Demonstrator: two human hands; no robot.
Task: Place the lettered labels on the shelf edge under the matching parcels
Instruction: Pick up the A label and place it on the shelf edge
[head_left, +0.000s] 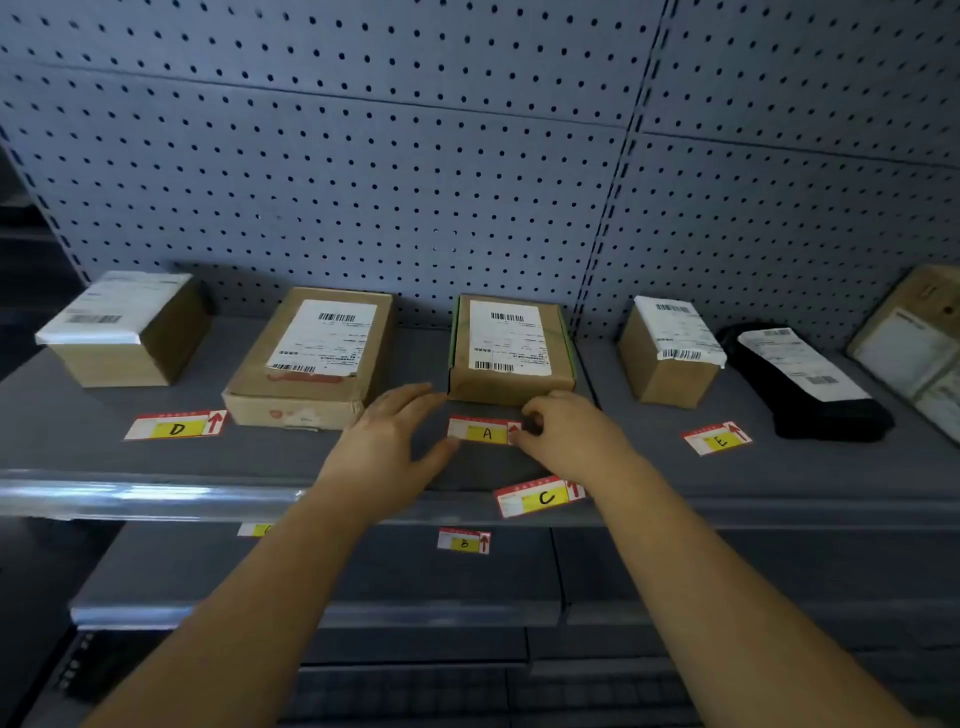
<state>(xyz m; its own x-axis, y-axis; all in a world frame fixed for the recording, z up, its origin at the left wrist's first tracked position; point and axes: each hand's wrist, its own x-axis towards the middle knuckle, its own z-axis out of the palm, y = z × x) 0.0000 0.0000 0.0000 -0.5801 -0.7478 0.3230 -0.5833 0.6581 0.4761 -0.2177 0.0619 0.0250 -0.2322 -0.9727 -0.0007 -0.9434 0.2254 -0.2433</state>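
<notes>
Label A (484, 431) lies on the grey shelf (104, 452) just in front of a green-edged cardboard parcel (511, 348). My right hand (569, 434) pinches the label's right end. My left hand (392, 436) has straight fingers, its thumb touching the label's left end. Label C (540, 497) lies tilted over the shelf's front edge, below my right wrist. Label D (176, 426) sits left, in front of a white-topped box (124, 327). Label E (718, 439) lies right, before a small box (670, 353). Label B (464, 541) rests on the lower shelf.
A large flat parcel (311, 358) stands between the D and A spots. A black bag parcel (810, 384) and a leaning box (914, 343) sit far right. Another label (254, 530) peeks out behind my left forearm. Pegboard (415, 156) backs the shelf.
</notes>
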